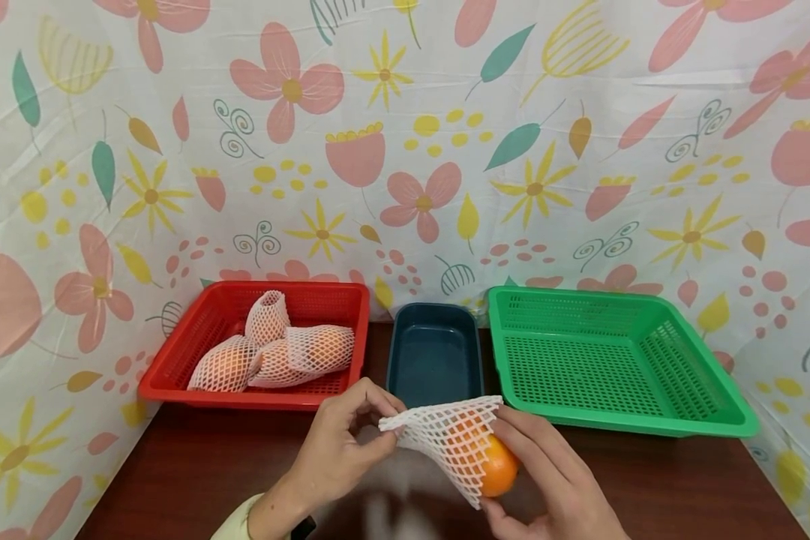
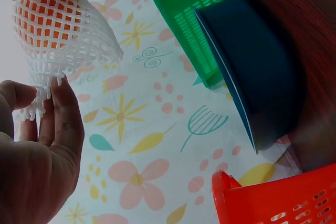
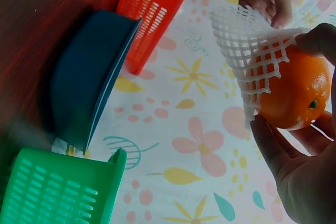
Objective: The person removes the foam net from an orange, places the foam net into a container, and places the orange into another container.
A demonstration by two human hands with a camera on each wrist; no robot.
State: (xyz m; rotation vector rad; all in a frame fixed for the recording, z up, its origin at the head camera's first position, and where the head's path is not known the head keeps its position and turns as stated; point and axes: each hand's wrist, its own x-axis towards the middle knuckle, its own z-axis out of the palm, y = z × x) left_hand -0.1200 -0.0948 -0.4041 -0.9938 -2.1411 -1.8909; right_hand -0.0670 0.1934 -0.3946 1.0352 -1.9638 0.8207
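Observation:
In the head view an orange (image 1: 500,469) sits partly inside a white foam net sleeve (image 1: 435,429), low over the front of the table. My left hand (image 1: 334,454) pinches the narrow, gathered end of the sleeve between thumb and fingers. On the other side my right hand (image 1: 556,476) grips the orange and the wide rim of the sleeve. The right wrist view shows the bare end of the orange (image 3: 299,95) with its green stem spot, thumb at the net's edge and fingers beneath. Through the mesh the covered part appears in the left wrist view.
A red basket (image 1: 243,401) at the left holds several net-wrapped fruits (image 1: 320,349). A dark blue tray (image 1: 435,356) stands in the middle, and a green basket (image 1: 580,375) at the right. Behind them hangs a flowered cloth (image 1: 405,150); the tabletop (image 1: 175,457) is dark brown.

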